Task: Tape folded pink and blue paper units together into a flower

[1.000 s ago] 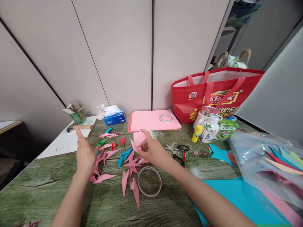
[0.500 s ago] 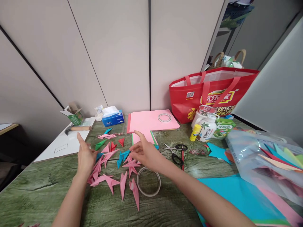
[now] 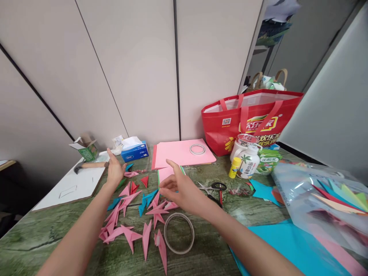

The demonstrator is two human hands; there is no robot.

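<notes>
My left hand (image 3: 115,172) reaches out over the far left of a scatter of folded paper pieces (image 3: 135,214), pink, red, blue and green, lying on the green wood-grain table (image 3: 51,237). Its fingers are spread and hold nothing. My right hand (image 3: 181,189) hovers open over the right side of the scatter, fingers apart, just in front of a small pink sheet (image 3: 165,173). A clear tape ring (image 3: 179,233) lies on the table just below my right wrist.
Scissors (image 3: 214,189) lie right of my right hand. Behind are a pink paper stack (image 3: 175,155) with a tape roll (image 3: 197,149), a tissue box (image 3: 134,151), a white board (image 3: 71,186), a glue stick (image 3: 235,167), a jar (image 3: 247,161), a red bag (image 3: 250,115), blue paper (image 3: 276,245) and a plastic bag (image 3: 322,195).
My left hand moved forward, away from me, to the far edge of the paper pieces. My right hand let go of a pink piece and now hovers open. The camera tilted slightly.
</notes>
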